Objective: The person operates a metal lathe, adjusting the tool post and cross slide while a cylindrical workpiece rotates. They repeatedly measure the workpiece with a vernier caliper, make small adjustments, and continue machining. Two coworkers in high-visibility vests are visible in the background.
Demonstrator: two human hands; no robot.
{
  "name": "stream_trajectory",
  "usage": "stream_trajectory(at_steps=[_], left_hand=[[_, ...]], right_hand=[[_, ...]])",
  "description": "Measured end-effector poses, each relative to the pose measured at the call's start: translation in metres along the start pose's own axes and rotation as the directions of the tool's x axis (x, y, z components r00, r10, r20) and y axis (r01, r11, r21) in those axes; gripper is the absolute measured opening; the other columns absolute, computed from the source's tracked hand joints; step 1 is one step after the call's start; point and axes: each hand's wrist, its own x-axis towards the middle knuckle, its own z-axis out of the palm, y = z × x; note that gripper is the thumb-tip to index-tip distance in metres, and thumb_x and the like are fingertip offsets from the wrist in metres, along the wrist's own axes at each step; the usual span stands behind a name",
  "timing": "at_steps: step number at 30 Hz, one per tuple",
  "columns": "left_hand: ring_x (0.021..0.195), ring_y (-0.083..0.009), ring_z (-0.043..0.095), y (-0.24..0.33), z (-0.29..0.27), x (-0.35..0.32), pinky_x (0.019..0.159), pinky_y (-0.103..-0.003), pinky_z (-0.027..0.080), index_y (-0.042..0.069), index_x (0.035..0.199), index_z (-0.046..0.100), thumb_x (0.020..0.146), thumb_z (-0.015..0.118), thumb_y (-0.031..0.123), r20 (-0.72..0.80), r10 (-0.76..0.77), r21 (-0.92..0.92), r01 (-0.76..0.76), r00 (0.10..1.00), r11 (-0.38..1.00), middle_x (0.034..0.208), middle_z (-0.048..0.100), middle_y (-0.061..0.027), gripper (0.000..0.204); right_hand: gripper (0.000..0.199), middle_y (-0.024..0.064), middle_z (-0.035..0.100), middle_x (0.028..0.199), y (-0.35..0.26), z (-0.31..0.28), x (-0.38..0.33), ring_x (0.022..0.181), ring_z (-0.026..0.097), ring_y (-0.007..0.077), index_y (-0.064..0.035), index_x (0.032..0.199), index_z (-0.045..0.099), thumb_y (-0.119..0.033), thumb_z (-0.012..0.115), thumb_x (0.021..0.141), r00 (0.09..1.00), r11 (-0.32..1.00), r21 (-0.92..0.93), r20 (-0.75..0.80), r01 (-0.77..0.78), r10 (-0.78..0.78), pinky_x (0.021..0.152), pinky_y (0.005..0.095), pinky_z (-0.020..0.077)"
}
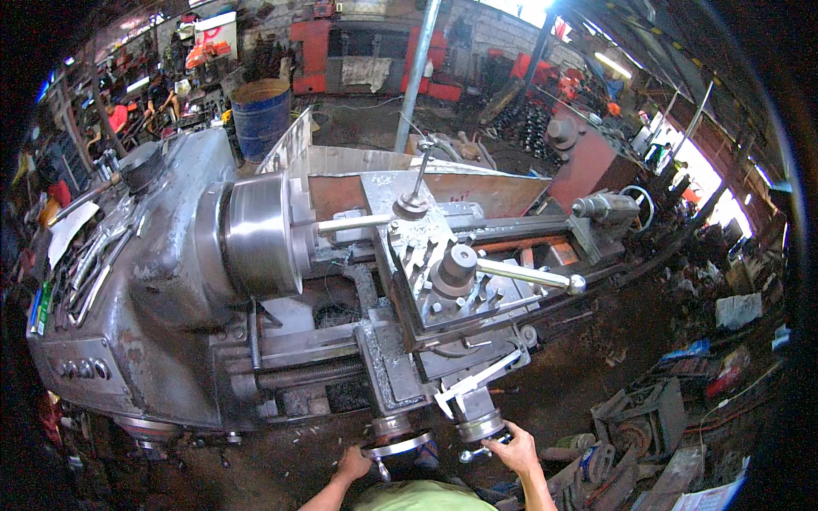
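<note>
In front of me is a large metal lathe. My left hand (354, 464) is closed on the left rim of the carriage handwheel (400, 444), whose small handle points down. My right hand (515, 450) grips the cross-slide crank (481, 453) at its right end, below a round dial collar (481, 426). A caliper (481, 379) rests on the slide just above that collar. Farther up, the tool post (457, 268) has a long clamping lever (528, 274) reaching right. A round bar (354, 223) extends from the carriage toward the big shiny cylinder (266, 234) at the headstock.
Wrenches (98, 264) and other tools lie on the headstock (170, 247) at left. The tailstock (601, 213) stands at the bed's right end. Metal chips litter the carriage. Scrap parts (643, 417) are heaped at lower right. A blue drum (260, 119) and a post (417, 77) stand behind.
</note>
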Motion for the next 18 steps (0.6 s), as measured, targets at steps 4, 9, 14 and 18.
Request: stream_trajectory(at_steps=[4, 9, 14, 18], left_hand=[[0.108, -0.0410, 0.061, 0.009, -0.007, -0.008, 0.094, -0.045, 0.049, 0.002, 0.121, 0.061, 0.080, 0.059, 0.019, -0.046, 0.075, -0.055, -0.077, 0.996, 0.996, 0.113, 0.064, -0.0282, 0.045], [0.106, -0.0423, 0.062, 0.022, -0.013, -0.019, 0.093, -0.046, 0.049, 0.001, 0.118, 0.063, 0.076, 0.057, 0.018, -0.072, 0.015, -0.013, -0.016, 0.997, 1.000, 0.110, 0.064, -0.0301, 0.045], [0.103, -0.0424, 0.063, 0.018, -0.011, -0.019, 0.091, -0.045, 0.051, 0.002, 0.124, 0.060, 0.078, 0.060, 0.023, -0.150, 0.077, -0.008, -0.079, 0.986, 0.997, 0.109, 0.064, -0.0296, 0.051], [0.110, -0.0426, 0.060, 0.012, -0.004, -0.018, 0.096, -0.044, 0.048, 0.004, 0.134, 0.053, 0.080, 0.064, 0.031, -0.102, -0.097, 0.046, 0.103, 0.990, 0.994, 0.117, 0.061, -0.0301, 0.062]], right_hand=[[0.072, 0.0220, 0.070, 0.104, -0.004, -0.002, -0.001, 0.099, 0.069, 0.0307, 0.0017, 0.120, 0.063, -0.040, 0.083, 0.064, 1.000, 1.000, 0.004, 0.001, -0.008, 0.008, 0.087, 0.0380, 0.0520], [0.073, 0.0198, 0.071, 0.100, 0.002, -0.006, 0.001, 0.093, 0.069, 0.0228, 0.0011, 0.124, 0.061, -0.038, 0.083, 0.067, 0.997, 0.999, 0.041, 0.071, -0.009, 0.006, 0.084, 0.0345, 0.0518], [0.063, 0.0116, 0.070, 0.100, 0.032, -0.029, 0.022, 0.086, 0.063, 0.0158, 0.0008, 0.130, 0.057, -0.031, 0.076, 0.079, 0.966, 0.960, 0.275, 0.259, -0.053, -0.021, 0.081, 0.0309, 0.0503], [0.051, 0.0072, 0.069, 0.094, 0.068, -0.025, 0.062, 0.076, 0.058, 0.0131, 0.0027, 0.124, 0.061, -0.031, 0.070, 0.086, 0.956, 0.876, 0.425, 0.268, -0.230, 0.121, 0.069, 0.0281, 0.0483]])
